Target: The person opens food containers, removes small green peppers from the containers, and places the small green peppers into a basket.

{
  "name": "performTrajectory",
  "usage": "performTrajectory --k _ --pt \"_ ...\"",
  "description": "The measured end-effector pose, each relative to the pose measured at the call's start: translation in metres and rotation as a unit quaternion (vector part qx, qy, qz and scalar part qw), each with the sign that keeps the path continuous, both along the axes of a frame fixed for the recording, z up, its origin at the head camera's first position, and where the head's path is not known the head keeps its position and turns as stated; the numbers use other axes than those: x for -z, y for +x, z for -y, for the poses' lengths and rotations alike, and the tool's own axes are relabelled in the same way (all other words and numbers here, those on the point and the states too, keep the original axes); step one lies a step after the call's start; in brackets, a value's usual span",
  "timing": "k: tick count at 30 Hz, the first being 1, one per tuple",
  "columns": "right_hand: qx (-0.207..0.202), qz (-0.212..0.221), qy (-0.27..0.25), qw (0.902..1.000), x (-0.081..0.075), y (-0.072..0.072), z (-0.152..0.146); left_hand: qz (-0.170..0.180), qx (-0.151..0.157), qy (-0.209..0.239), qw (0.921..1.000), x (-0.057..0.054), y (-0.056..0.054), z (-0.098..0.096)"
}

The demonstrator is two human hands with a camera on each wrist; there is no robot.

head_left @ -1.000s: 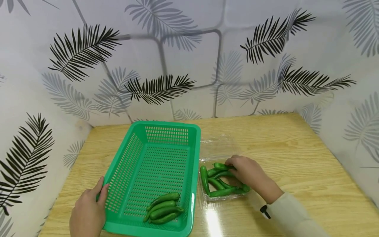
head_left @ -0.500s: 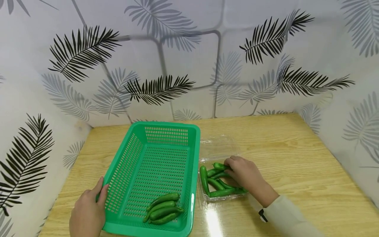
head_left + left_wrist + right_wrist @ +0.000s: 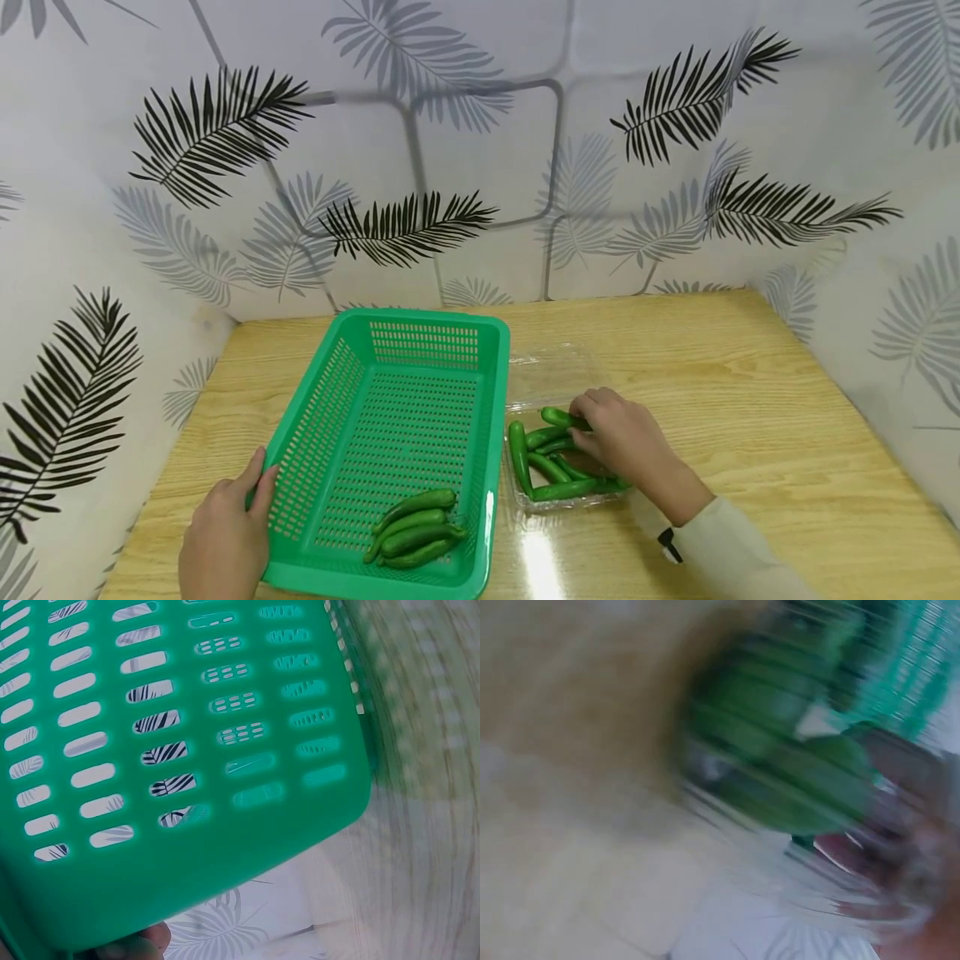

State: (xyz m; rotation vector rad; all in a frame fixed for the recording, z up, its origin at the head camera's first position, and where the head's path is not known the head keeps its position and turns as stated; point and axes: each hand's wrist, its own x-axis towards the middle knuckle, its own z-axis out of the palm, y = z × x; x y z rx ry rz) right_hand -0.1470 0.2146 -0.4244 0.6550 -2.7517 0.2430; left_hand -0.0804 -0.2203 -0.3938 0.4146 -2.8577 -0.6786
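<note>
In the head view my left hand (image 3: 225, 533) grips the left rim of a green perforated plastic basket (image 3: 495, 467), thumb over the edge. Several green chili peppers (image 3: 420, 537) lie bunched in the basket's near right corner. My right hand (image 3: 618, 437) pinches one green chili pepper (image 3: 557, 416) over a clear plastic box (image 3: 517, 500), at the box's far right part. Other green chili peppers (image 3: 551, 467) lie in that box. The right wrist view is blurred, with green peppers (image 3: 757, 727) behind the clear box wall. My left fingertips (image 3: 154, 937) show under the basket rim.
Behind the box its clear lid (image 3: 555, 375) lies folded back on the wooden table (image 3: 712, 375). The box stands close against the basket's right side. A leaf-patterned wall covering (image 3: 480, 167) rises behind and beside the table.
My right hand has risen slightly with the chili pepper between its fingers. The left hand and the basket stay where they were.
</note>
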Motion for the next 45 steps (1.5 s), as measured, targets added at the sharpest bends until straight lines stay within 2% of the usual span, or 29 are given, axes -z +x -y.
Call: performTrajectory --k 9,18,29,33,39,45 --pt "-0.017 -0.052 -0.022 0.9983 -0.038 0.002 0.004 0.013 0.001 -0.001 0.9999 -0.002 0.000 0.000" --pt "-0.075 -0.075 -0.041 0.9935 -0.058 0.005 0.024 0.013 0.002 0.001 0.9999 -0.003 -0.001 0.000" --pt "-0.162 -0.090 -0.044 0.9818 -0.073 0.003 0.077 0.002 0.004 -0.001 1.0000 -0.003 0.000 0.000" --pt "-0.183 -0.081 -0.031 0.9793 -0.076 0.003 0.096 0.001 0.005 0.000 1.0000 -0.002 0.000 0.000" --pt "-0.205 -0.094 -0.005 0.9743 -0.076 0.003 0.122 0.002 0.006 -0.001 1.0000 -0.001 -0.001 0.000" --pt "-0.225 -0.059 0.017 0.9724 -0.072 0.003 0.145 0.010 0.005 0.003 0.9999 -0.001 -0.001 0.000"
